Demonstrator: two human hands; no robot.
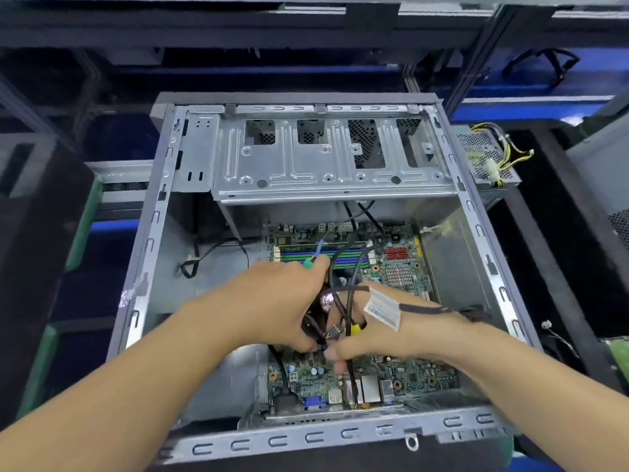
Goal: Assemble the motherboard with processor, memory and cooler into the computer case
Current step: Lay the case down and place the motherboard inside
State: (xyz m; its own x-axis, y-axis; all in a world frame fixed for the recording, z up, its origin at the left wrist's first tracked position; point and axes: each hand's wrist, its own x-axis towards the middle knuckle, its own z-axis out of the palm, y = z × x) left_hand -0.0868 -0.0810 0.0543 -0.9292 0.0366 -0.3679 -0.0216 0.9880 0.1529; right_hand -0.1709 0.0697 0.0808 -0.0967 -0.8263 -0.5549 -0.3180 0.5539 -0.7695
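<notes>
**Both hands on the cooler and cables inside the open case**

The case [149, 233] lies open on its side, and all places below are given relative to it. The motherboard [405, 373] sits flat on the case floor, toward the case's right half, with its port row against the near wall. The memory [306, 254], a set of blue and green strips, lies along the board's far edge. A red heatsink [396, 253] and a silver one [398, 274] stand on the board toward the case's right wall. The drive cage [326, 158] spans the far end of the case, above the board.

Both hands meet over the middle of the board. The left hand [272, 301] has its fingers curled round a dark part, apparently the cooler [327, 299], which the hands largely hide; a green-tipped tool [311, 262] juts from the top of this hand toward the memory. The right hand [384, 332] pinches black cables [352, 267] between thumb and fingers; the cables run from the far wall down across the cooler. A cable with a white label [383, 310] drapes over the back of the right hand. The processor cannot be seen.

Outside the case, just beyond its far right corner, rests a power supply [483, 155] with yellow and black wires.
</notes>
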